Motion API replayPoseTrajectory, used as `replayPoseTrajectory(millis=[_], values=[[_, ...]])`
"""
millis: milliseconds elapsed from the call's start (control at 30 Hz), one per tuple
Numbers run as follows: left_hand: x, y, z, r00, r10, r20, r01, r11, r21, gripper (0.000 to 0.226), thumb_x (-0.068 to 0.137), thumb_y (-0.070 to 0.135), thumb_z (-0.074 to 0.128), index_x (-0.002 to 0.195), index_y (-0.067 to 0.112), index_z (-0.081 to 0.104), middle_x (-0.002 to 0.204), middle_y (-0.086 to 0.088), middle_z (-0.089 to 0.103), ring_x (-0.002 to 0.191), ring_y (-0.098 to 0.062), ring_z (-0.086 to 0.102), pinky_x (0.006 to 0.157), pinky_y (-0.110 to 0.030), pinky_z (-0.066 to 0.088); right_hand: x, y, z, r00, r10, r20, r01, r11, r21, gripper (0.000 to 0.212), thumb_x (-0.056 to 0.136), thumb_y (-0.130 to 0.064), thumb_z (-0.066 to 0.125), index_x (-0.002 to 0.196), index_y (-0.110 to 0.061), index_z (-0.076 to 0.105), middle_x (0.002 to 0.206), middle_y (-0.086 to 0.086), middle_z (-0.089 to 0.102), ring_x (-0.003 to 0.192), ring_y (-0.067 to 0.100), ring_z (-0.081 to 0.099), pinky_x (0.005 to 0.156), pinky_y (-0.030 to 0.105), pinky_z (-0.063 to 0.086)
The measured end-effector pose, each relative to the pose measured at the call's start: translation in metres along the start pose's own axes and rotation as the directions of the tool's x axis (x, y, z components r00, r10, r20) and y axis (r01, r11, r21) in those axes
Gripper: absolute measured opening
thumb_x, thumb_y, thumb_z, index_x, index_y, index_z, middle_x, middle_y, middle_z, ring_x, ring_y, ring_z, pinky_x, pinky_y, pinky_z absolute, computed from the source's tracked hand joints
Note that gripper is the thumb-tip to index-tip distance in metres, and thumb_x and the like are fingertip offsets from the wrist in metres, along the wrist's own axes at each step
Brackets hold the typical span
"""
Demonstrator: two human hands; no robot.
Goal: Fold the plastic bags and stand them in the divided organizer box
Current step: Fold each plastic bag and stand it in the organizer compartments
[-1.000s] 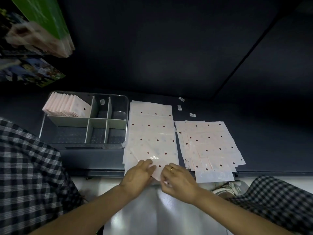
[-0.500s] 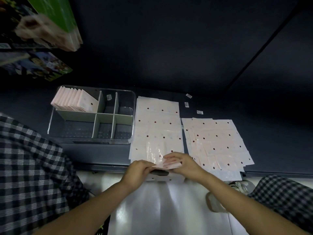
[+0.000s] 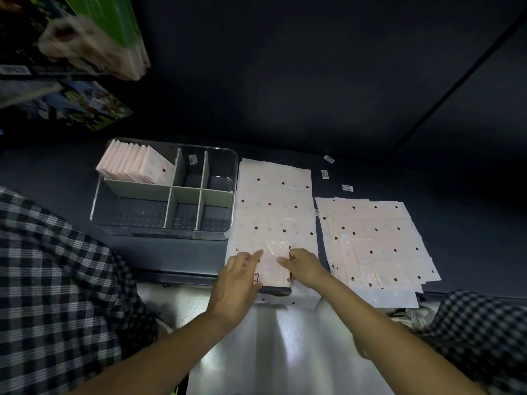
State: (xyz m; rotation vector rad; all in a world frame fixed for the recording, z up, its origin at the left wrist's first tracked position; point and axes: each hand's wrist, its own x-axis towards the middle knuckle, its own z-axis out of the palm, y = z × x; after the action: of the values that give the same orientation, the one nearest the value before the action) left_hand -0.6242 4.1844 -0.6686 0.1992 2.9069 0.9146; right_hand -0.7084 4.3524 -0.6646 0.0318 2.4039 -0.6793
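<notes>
A: Item one, the plastic bag [image 3: 273, 212]?
B: Lying flat on the counter [image 3: 470, 223], just right of the organizer box [image 3: 164, 192], its near end folded over.
A: Hands?
B: The left hand [image 3: 238, 280] is pressing the fold, grip spread flat. The right hand [image 3: 303, 266] is pinching the fold's right edge.
A: Remaining stock?
B: Folded bags [image 3: 134, 163] are standing in the box's far-left compartment; a flat stack [image 3: 376, 238] is lying further right of the box.

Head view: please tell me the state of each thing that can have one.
Flat bag: unfolded, near edge folded up.
Left hand: pressing the fold, fingers straight.
Right hand: on the fold; grip unclear.
Organizer box: open; far-left compartment holds folded bags, upright.
Bag pile: flat, unfolded.
</notes>
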Motion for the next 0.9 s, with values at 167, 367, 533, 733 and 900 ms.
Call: replayPoseTrajectory(millis=[167,367,533,733,900], values=[[-0.012,-0.01,0.007,0.918,0.302,0.255,-0.388,0.811,0.438,0.075,0.082,0.055,0.061,0.142,0.015,0.042,0.152,-0.006,0.031,0.141,-0.018,0.027,0.114,-0.04,0.027,0.001,-0.004,0.005,0.998,0.013,-0.054,-0.015,0.999,-0.048,0.04,0.094,-0.04,0.051,0.063,-0.019,0.037,0.062,-0.006,0.045,0.056,0.007,0.042,0.05,0.023,0.029],[-0.009,-0.026,0.011,0.865,0.212,0.456,-0.407,0.827,0.387,0.076,0.096,0.056,0.032,0.148,0.029,-0.016,0.145,-0.006,-0.036,0.131,-0.021,-0.038,0.109,-0.037,-0.023,-0.028,0.007,0.024,0.872,-0.239,-0.426,0.21,0.971,-0.113,0.032,0.089,-0.032,0.062,0.113,-0.014,0.051,0.094,-0.003,0.06,0.092,0.017,0.054,0.074,0.027,0.043],[-0.008,-0.028,0.014,0.871,0.198,0.45,-0.387,0.839,0.381,0.078,0.095,0.054,0.037,0.147,0.033,-0.018,0.146,-0.008,-0.036,0.137,-0.025,-0.032,0.111,-0.037,-0.02,-0.048,0.024,0.033,0.657,-0.688,-0.307,0.45,0.685,-0.573,0.039,0.066,-0.025,0.085,0.1,-0.016,0.068,0.109,0.001,0.067,0.099,0.018,0.063,0.078,0.03,0.055],[-0.004,-0.026,0.008,0.876,0.187,0.444,-0.369,0.853,0.37,0.077,0.096,0.055,0.034,0.151,0.021,-0.009,0.156,-0.007,-0.022,0.145,-0.02,-0.018,0.115,-0.032,-0.013,-0.048,0.033,0.036,0.67,-0.711,-0.214,0.478,0.633,-0.609,0.045,0.052,-0.019,0.092,0.093,-0.011,0.075,0.104,0.003,0.072,0.094,0.015,0.07,0.077,0.024,0.057],[0.004,-0.028,0.004,0.889,0.175,0.423,-0.325,0.892,0.314,0.074,0.097,0.054,0.033,0.152,0.017,0.003,0.16,-0.002,-0.01,0.147,-0.014,-0.005,0.119,-0.029,-0.003,-0.042,0.042,0.031,0.735,-0.664,-0.137,0.478,0.651,-0.59,0.041,0.083,-0.013,0.07,0.123,-0.01,0.061,0.132,0.004,0.057,0.12,0.017,0.057,0.104,0.025,0.038]])
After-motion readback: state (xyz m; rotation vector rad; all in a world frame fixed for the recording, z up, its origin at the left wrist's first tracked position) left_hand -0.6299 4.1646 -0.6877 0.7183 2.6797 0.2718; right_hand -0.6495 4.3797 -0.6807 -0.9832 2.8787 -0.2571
